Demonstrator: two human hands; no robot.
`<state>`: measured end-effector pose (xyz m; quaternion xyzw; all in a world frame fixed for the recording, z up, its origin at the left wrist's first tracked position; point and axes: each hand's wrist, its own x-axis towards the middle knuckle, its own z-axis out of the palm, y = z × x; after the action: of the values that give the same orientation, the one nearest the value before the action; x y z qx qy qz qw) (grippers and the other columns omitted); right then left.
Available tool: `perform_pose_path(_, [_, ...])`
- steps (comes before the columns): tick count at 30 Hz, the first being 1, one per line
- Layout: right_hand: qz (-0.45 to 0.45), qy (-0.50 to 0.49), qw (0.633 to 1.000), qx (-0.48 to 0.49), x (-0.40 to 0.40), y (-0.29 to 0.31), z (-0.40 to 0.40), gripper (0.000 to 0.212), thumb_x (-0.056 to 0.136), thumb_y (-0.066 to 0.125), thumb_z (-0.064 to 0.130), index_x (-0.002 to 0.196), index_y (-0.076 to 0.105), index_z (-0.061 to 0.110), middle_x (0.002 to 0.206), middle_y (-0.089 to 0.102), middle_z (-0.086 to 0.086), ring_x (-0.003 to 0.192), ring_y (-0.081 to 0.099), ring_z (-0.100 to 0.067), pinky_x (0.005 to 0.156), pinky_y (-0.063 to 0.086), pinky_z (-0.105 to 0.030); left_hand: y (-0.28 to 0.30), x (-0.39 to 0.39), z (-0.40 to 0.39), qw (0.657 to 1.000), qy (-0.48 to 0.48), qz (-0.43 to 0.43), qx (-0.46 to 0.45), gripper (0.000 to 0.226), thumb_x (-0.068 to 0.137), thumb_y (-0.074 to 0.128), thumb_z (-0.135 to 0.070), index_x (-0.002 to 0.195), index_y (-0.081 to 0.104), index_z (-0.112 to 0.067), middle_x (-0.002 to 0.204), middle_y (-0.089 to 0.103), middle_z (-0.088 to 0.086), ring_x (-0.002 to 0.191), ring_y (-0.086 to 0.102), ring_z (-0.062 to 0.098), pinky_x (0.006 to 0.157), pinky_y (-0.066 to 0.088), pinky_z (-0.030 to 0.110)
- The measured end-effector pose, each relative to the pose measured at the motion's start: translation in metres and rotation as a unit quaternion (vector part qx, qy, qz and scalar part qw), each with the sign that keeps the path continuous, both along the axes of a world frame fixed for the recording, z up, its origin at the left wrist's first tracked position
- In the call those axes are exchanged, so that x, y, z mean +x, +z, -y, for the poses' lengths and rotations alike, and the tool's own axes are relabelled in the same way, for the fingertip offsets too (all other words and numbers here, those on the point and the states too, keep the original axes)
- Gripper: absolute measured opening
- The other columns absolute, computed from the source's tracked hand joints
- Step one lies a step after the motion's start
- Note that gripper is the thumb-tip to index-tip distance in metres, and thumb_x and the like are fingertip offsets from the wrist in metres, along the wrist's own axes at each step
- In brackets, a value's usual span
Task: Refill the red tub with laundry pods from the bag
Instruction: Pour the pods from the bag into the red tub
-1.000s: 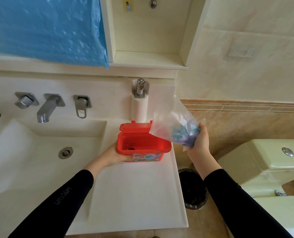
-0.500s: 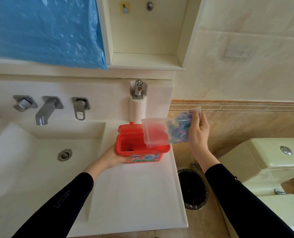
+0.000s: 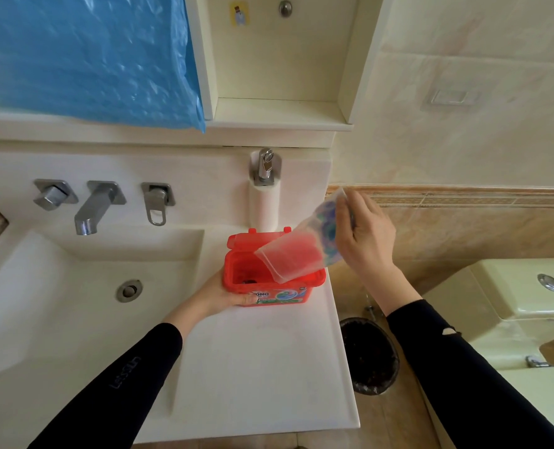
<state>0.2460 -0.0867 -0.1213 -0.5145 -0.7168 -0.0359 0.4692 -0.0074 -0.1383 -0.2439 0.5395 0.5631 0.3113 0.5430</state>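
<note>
Red tub (image 3: 271,280) seen as glossy hard plastic, printed label on front. Bag (image 3: 296,252) is thin clear plastic film, smooth; pods (image 3: 326,222) inside look soft and shiny. Counter (image 3: 256,367) rendered as smooth pale stone-like surface, slight sheen. Faucet (image 3: 97,205) is polished chrome metal. Blue sheet (image 3: 84,56) is crinkled glossy plastic. Sleeves (image 3: 123,380) are matt black stretch cloth.

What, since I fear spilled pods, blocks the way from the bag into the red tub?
Nothing visible: the lid is flipped back, and the bag, tilted by the right hand, has its mouth over the opening of the red tub.
</note>
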Motion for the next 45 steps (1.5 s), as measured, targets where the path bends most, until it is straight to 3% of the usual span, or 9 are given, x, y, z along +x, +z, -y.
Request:
perform_pose_path(7, [0.064,-0.005,0.998,0.024,0.001,0.003,-0.003,0.024,0.096,0.042,0.021,0.083,0.059,0.012,0.077,0.065,-0.004,0.067,0.06,-0.029,0.058,0.034,-0.027,0.0,0.001,0.002,1.0,0.005,0.015,-0.007,0.062,0.072,0.079,0.001,0.126,0.053,-0.014,0.116,0.067,0.0,0.104,0.065,0.01,0.078,0.052,0.014])
perform_pose_path(15, [0.061,-0.026,0.997,0.037,0.004,0.004,-0.004,0.02,0.095,0.042,0.02,0.079,0.053,0.016,0.073,0.062,-0.003,0.065,0.058,-0.026,0.057,0.027,-0.025,-0.002,0.001,0.003,1.0,0.005,0.012,0.002,0.065,0.073,0.078,0.002,0.13,0.051,-0.01,0.122,0.065,0.007,0.11,0.063,0.015,0.086,0.052,0.018])
perform_pose_path(19, [0.087,-0.034,0.995,0.039,0.003,-0.004,-0.002,0.021,0.094,0.047,0.016,0.075,0.057,0.014,0.068,0.062,-0.004,0.06,0.059,-0.03,0.057,0.028,-0.024,-0.002,0.001,0.003,1.0,0.011,0.02,-0.002,0.067,0.072,0.078,0.004,0.131,0.049,-0.009,0.124,0.064,0.009,0.114,0.062,0.021,0.096,0.05,0.032])
perform_pose_path(24, [0.053,-0.028,0.994,0.089,0.006,0.007,-0.004,0.018,0.095,0.046,0.016,0.077,0.05,0.018,0.071,0.06,-0.002,0.064,0.052,-0.02,0.061,0.021,-0.019,-0.001,0.001,0.005,1.0,0.005,0.028,-0.007,0.068,0.068,0.082,-0.005,0.127,0.052,-0.015,0.116,0.067,0.0,0.104,0.065,0.008,0.083,0.052,0.018])
perform_pose_path(29, [0.101,-0.022,0.991,0.081,0.004,0.001,-0.001,0.023,0.093,0.049,0.012,0.073,0.061,0.01,0.065,0.061,-0.004,0.058,0.058,-0.029,0.053,0.031,-0.026,0.001,0.003,0.003,1.0,0.008,0.02,-0.001,0.059,0.072,0.078,0.005,0.122,0.054,-0.016,0.111,0.067,-0.005,0.098,0.065,0.004,0.076,0.051,0.013])
perform_pose_path(32, [0.072,-0.013,0.993,0.095,0.005,0.009,-0.001,0.025,0.097,0.046,0.016,0.079,0.063,0.01,0.071,0.063,-0.004,0.062,0.059,-0.027,0.05,0.034,-0.028,0.0,0.003,0.005,1.0,0.009,0.02,-0.003,0.059,0.073,0.076,0.007,0.124,0.053,-0.012,0.113,0.067,0.0,0.099,0.065,0.007,0.077,0.052,0.014])
perform_pose_path(37, [0.103,0.028,0.988,0.115,0.001,0.012,-0.005,0.024,0.097,0.048,0.016,0.088,0.069,0.007,0.071,0.063,-0.009,0.063,0.059,-0.031,0.046,0.044,-0.035,-0.001,0.003,0.004,1.0,0.006,0.023,-0.005,0.059,0.073,0.076,0.007,0.124,0.054,-0.011,0.112,0.067,-0.001,0.091,0.067,-0.004,0.074,0.052,0.014])
perform_pose_path(43, [0.101,0.022,0.987,0.123,0.0,0.016,-0.006,0.025,0.098,0.051,0.014,0.085,0.071,0.005,0.067,0.062,-0.01,0.059,0.058,-0.032,0.045,0.045,-0.036,-0.004,0.0,0.003,1.0,0.003,0.017,-0.002,0.062,0.072,0.08,0.002,0.127,0.054,-0.012,0.118,0.067,0.003,0.107,0.065,0.014,0.084,0.052,0.021])
perform_pose_path(45, [0.083,0.023,0.985,0.148,0.002,0.022,-0.007,0.025,0.098,0.051,0.014,0.083,0.069,0.005,0.065,0.058,-0.009,0.056,0.053,-0.03,0.045,0.04,-0.034,-0.005,0.0,0.004,1.0,0.005,0.025,-0.003,0.065,0.07,0.08,-0.001,0.128,0.053,-0.013,0.119,0.067,0.004,0.107,0.065,0.013,0.086,0.052,0.023])
